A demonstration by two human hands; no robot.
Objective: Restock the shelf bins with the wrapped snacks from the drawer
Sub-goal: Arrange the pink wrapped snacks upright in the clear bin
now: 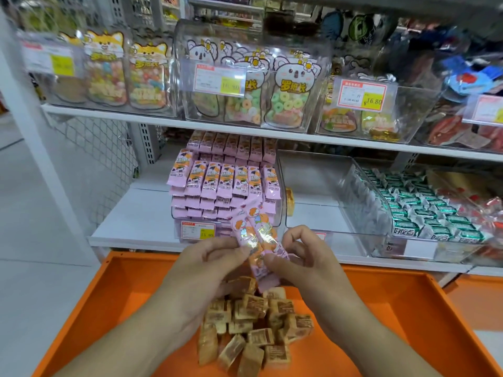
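**Both hands on the pink snack bars above the drawer**

I see my left hand (209,263) and my right hand (304,257) meeting over the back edge of the orange drawer (408,308). Together they hold a small bunch of pink wrapped snack bars (257,240), which tilt up and away toward the shelf. The left fingers (231,247) are curled onto the bars from the left side, and the right fingers (292,238) pinch them from the right, thumb on the lower end.

Just behind the bars stands the clear bin of pink bars (226,186) on the lower shelf (141,221), stacked in neat rows, with a price tag (198,230) on its front. To its right is a clear bin (326,191), then a bin of green-and-white packs (424,213).

A heap of brown wrapped squares (253,327) lies in the drawer under my wrists.
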